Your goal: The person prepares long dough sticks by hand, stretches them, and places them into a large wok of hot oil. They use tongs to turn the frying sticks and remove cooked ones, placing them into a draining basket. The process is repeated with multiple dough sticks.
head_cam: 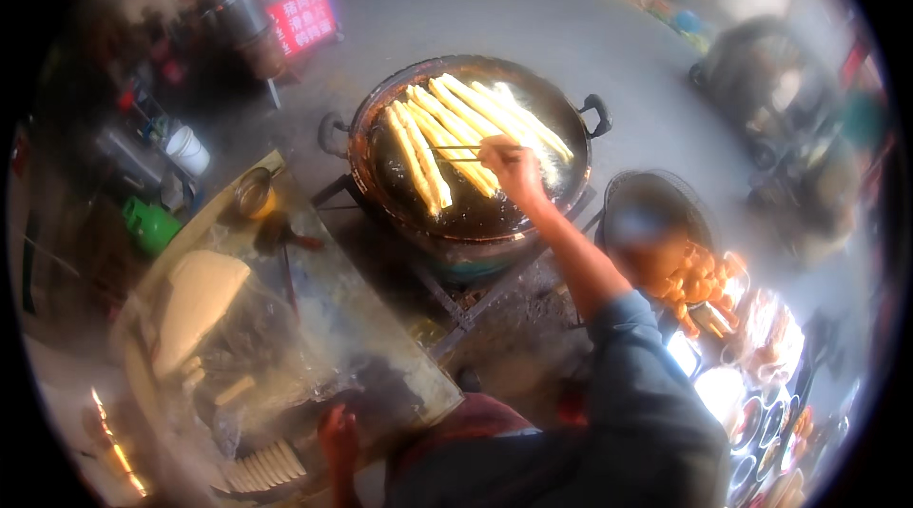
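Several long pale yellow dough sticks point(456, 124) lie side by side in dark oil in a large two-handled wok point(356, 173). Over the wok, my right hand point(512, 164) is closed around a pair of long chopsticks point(456, 153). Their tips point left, close to the leftmost dough sticks; whether they touch them is unclear. My left hand point(338, 429) hangs at the front edge of the work table point(399, 344), its fingers curled; nothing can be made out in it. Near it on the table lies a row of raw dough strips point(267, 466).
A large dough slab point(203, 305) and a metal bowl point(254, 194) rest on the table. Right of the wok stands a wire basket point(645, 183) beside browned fried pieces point(695, 280). A green gas cylinder point(150, 225) and white bucket point(187, 150) are at left.
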The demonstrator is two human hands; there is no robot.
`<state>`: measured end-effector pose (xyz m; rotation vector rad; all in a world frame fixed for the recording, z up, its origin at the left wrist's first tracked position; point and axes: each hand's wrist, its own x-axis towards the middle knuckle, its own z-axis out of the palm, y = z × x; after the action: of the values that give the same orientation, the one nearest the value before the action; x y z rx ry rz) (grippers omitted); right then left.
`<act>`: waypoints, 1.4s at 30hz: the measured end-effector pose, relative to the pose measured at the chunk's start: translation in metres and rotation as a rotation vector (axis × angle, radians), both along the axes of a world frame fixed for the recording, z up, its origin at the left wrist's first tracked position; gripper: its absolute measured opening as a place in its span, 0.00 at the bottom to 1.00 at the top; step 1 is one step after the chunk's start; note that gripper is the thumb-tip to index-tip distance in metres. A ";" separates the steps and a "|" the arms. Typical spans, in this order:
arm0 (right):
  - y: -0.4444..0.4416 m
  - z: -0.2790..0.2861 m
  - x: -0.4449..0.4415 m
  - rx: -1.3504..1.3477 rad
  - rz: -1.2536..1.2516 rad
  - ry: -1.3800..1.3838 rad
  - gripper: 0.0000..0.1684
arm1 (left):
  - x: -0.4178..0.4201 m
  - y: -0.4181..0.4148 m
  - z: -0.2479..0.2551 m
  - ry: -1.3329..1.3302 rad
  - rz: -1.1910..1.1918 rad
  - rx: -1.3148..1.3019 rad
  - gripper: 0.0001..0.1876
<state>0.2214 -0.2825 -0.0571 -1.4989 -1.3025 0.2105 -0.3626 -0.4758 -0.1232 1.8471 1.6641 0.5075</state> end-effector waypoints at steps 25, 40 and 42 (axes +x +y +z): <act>-0.085 0.005 0.089 0.078 -0.248 -0.334 0.05 | 0.017 0.015 -0.017 -0.123 -0.067 -0.108 0.19; -0.077 -0.003 0.065 -0.101 -0.431 -0.270 0.06 | 0.024 0.023 -0.018 -0.106 -0.094 -0.079 0.16; -0.079 -0.007 0.045 -0.065 -0.395 -0.371 0.04 | 0.018 0.023 -0.029 -0.098 -0.077 -0.064 0.16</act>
<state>0.2665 -0.3614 -0.0642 -1.8770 -1.2572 -0.2969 -0.3444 -0.4526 -0.1518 1.8033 1.5213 0.4979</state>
